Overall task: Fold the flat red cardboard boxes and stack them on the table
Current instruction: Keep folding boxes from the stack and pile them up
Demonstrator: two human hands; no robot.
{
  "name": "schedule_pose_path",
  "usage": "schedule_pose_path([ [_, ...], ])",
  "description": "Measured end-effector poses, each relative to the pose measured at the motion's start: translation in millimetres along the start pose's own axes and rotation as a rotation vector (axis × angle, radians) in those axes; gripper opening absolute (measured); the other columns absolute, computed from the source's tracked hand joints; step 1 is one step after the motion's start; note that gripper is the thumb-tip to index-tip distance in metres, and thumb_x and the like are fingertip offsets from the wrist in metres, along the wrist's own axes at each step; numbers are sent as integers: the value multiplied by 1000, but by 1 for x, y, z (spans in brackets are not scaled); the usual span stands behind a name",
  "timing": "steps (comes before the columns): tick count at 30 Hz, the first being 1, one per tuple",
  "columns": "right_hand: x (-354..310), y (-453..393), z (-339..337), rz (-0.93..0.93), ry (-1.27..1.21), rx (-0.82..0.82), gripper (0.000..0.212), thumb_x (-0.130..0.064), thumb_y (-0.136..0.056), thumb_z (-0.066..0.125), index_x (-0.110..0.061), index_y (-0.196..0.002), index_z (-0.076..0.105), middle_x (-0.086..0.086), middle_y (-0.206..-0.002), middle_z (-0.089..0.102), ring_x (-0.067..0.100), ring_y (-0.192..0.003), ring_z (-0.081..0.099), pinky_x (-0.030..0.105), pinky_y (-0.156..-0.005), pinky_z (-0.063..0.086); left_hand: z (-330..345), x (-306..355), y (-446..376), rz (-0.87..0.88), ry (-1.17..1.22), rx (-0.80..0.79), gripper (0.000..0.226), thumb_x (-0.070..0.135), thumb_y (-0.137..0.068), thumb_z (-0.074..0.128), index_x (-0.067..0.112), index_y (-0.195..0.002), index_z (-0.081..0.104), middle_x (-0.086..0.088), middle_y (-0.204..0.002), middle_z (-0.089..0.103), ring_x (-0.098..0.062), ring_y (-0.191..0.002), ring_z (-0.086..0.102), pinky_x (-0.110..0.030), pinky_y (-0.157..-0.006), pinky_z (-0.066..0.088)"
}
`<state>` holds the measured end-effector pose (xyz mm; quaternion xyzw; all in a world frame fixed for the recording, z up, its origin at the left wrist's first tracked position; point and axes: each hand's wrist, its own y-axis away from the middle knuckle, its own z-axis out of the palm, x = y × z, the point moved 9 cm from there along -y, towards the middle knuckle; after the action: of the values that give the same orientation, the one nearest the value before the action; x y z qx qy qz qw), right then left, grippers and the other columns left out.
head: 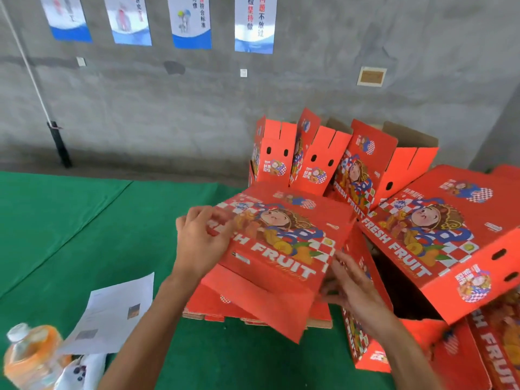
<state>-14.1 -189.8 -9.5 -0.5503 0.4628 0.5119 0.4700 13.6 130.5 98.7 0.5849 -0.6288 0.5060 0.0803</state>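
At the near left corner of the green felt-covered table [70,220], a plastic bottle [31,353] of orange drink is standing beside a printed sheet [112,313], apparently set aside from the work. Further right, the left hand [202,243] is gripping the left edge of a glossy red box [281,249], fingers curled over it, while the right hand [349,288] is pinching its right edge, probably to square it. Beneath lies a stack of flat blanks [253,311]. Folded boxes [323,161] are piling at the far right edge.
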Motion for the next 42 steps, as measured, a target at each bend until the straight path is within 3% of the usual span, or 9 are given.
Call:
schedule_pose_path([
  [4, -16, -39, 53, -263, 387, 130, 41, -63, -87, 71, -56, -125, 60, -8, -113, 68, -7, -98, 63, 12, -84, 50, 40, -76, 3, -243, 196, -210, 48, 54, -82, 74, 22, -117, 76, 8, -123, 66, -15, -127, 53, -31, -115, 27],
  [6, 0, -56, 89, -313, 635, 136, 44, -68, -89, 63, -52, -130, 57, -6, -125, 50, -9, -91, 54, 7, -81, 46, 75, -97, 22, -368, 418, -373, 64, 63, -86, 72, 31, -140, 63, 6, -151, 53, -10, -141, 45, -34, -121, 30],
  [9, 21, -72, 143, -434, 896, 164, 40, -48, -97, 67, -45, -135, 58, 2, -131, 37, -6, -83, 49, 13, -74, 51, 105, -117, 37, -409, 576, -373, 80, 82, -86, 54, 46, -155, 36, 25, -162, 32, 7, -150, 24, -37, -129, 19],
  [13, 58, -112, 171, -304, 1025, 112, 51, -28, -103, 56, -49, -148, 46, 13, -148, 31, 18, -92, 64, 32, -70, 59, 126, -151, 19, -463, 678, -339, 81, 85, -92, 38, 43, -160, 30, 21, -164, 34, 0, -153, 26, -45, -129, 20],
  [17, 71, -164, 186, -250, 1116, 129, 60, -27, -104, 50, -48, -157, 31, 17, -162, 12, 24, -117, 62, 33, -86, 59, 143, -176, -24, -424, 629, -275, 70, 69, -103, 35, 28, -161, 34, 13, -164, 37, 0, -153, 27, -40, -130, 19],
  [23, 72, -270, 198, -275, 1202, 125, 66, -29, -101, 56, -46, -159, 27, 18, -159, 16, 25, -108, 65, 32, -89, 59, 177, -220, -113, -471, 630, -174, 54, 53, -107, 35, 25, -150, 53, 8, -150, 55, 4, -135, 49, -15, -113, 34],
  [28, 70, -364, 200, -273, 1232, 123, 69, -26, -102, 57, -43, -161, 25, 18, -157, 18, 24, -124, 59, 35, -101, 54, 217, -251, -188, -476, 551, -193, 42, 44, -111, 37, 34, -150, 49, 17, -125, 61, -2, -114, 58, -23, -100, 38],
  [36, 96, -452, 195, -194, 1292, 54, 83, -37, -100, 61, -37, -164, 10, 24, -166, -2, 35, -150, 33, 42, -116, 43, 270, -294, -250, -367, 525, -350, 49, 29, -112, 39, 33, -161, 32, 10, -155, 48, -8, -142, 44, -34, -121, 31],
  [42, 129, -481, 184, -88, 1398, -178, 80, -46, -100, 57, -25, -165, 14, 5, -172, -6, 31, -156, 16, 44, -127, 23, 293, -330, -246, -403, 446, -403, 58, 19, -110, 44, 29, -163, 23, 13, -158, 35, -7, -145, 35, -23, -113, 27],
])
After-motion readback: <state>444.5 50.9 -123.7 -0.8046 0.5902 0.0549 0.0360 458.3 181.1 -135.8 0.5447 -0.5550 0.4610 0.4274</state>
